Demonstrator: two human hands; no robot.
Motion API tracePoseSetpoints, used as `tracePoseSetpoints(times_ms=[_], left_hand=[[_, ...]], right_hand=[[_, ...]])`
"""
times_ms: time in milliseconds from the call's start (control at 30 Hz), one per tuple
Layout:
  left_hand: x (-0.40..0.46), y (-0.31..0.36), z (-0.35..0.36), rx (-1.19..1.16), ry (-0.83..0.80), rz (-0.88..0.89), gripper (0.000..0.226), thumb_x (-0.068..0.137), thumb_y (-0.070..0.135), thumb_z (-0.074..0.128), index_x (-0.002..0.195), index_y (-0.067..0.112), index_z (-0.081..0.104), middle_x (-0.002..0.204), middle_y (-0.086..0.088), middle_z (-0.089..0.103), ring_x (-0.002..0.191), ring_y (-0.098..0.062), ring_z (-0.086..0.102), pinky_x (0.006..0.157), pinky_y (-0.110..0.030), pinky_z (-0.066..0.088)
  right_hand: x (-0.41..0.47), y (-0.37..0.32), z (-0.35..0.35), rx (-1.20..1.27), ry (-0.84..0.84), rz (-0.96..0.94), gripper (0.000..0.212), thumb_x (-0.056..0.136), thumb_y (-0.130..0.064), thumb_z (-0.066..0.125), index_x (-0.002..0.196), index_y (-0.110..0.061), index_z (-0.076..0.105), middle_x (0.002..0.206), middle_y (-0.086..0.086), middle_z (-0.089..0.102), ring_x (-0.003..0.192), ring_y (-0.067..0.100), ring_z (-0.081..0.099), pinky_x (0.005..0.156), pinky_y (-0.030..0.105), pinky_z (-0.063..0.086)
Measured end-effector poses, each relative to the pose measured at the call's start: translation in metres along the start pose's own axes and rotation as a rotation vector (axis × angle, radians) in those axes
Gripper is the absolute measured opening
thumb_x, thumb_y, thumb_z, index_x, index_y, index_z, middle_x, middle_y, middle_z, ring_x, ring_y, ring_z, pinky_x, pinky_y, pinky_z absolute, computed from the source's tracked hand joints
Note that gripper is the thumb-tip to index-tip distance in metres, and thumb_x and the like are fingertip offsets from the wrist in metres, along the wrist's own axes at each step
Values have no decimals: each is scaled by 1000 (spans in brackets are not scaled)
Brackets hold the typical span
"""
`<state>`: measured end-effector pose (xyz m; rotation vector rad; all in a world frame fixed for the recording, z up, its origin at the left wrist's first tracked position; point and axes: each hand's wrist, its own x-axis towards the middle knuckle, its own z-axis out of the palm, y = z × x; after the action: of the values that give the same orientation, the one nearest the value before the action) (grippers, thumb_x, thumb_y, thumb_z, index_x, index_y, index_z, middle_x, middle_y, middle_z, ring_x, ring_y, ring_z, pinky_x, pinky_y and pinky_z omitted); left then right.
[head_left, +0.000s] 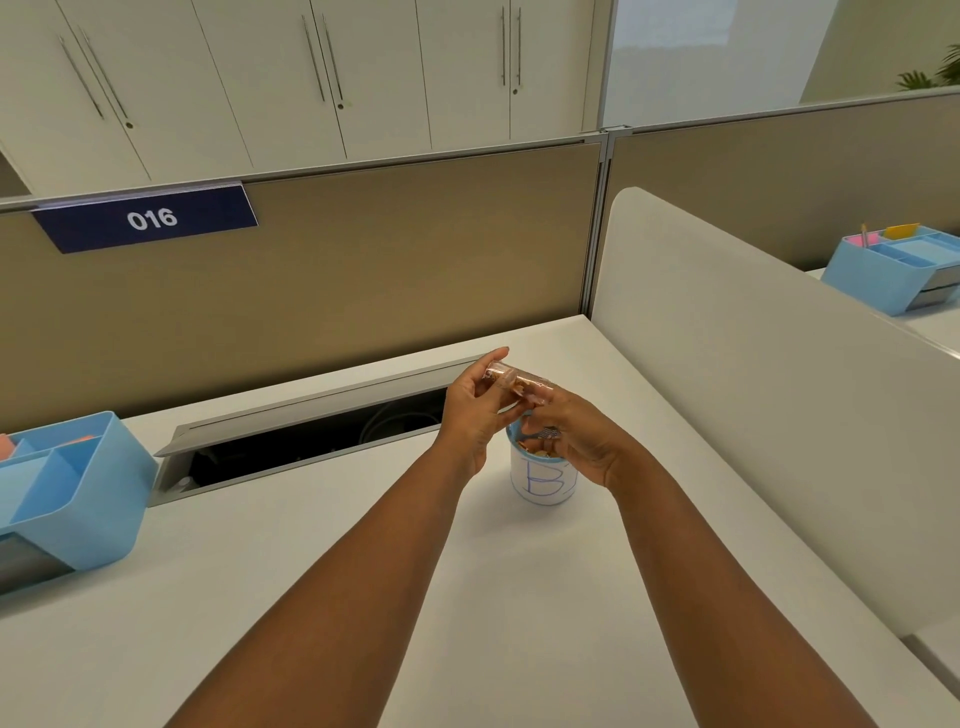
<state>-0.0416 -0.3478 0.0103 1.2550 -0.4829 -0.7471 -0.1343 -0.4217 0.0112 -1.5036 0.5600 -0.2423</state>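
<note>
A white cup (543, 480) with a blue rim and a blue letter B on its side stands on the white desk (467, 597). Small brownish pieces lie inside it. Above the cup, my left hand (475, 410) and my right hand (576, 431) together hold a small clear tube (511, 375) with brownish contents, lying roughly level. My left fingers curl round its left end and my right fingertips pinch its right end. My right hand also hides a small dark patterned thing at the cup's rim.
An open cable tray (311, 441) runs along the desk's back. A blue desk organiser (72, 499) stands at the left edge. A white divider (753, 389) bounds the right side, with another blue organiser (893, 267) beyond it. A tan partition carries a sign reading 016 (150, 218).
</note>
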Motion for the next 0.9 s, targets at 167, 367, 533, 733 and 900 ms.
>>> tracePoseSetpoints(times_ms=[167,367,533,733,900], left_hand=[[2,-3,1,-18,85,-23,33,87,10,54,119,15,55,123,-19,56,106,-31,59,64,-22,58],[2,-3,2,27,155,-30,35,86,11,55,121,15,54,127,-19,54,109,-32,59,65,-23,55],[4,-2,2,126,210,0,39,86,7,54,125,17,52,130,-20,52,114,-33,56,81,-36,55],[1,-1,8,330,138,91,49,84,2,56,128,22,48,130,-19,49,118,-33,52,88,-45,52],[-1,3,7,176,143,53,29,83,1,58,107,15,50,124,-17,58,111,-31,58,86,-39,54]], right_hand=[[-4,-1,-3,-119,-6,4,55,78,3,47,127,-21,45,121,11,55,111,27,53,98,42,45],[-8,-4,-15,-242,60,-13,38,79,3,49,114,-11,59,106,10,60,94,21,54,74,25,47],[-7,0,-25,-308,221,0,24,87,-14,51,106,-16,66,120,11,62,106,26,54,87,36,49],[-3,12,-23,-549,486,-152,16,77,-16,67,91,-8,72,99,13,72,76,14,56,58,14,42],[-4,10,-18,-93,396,16,21,80,-15,63,100,-10,68,102,10,64,90,20,56,65,23,48]])
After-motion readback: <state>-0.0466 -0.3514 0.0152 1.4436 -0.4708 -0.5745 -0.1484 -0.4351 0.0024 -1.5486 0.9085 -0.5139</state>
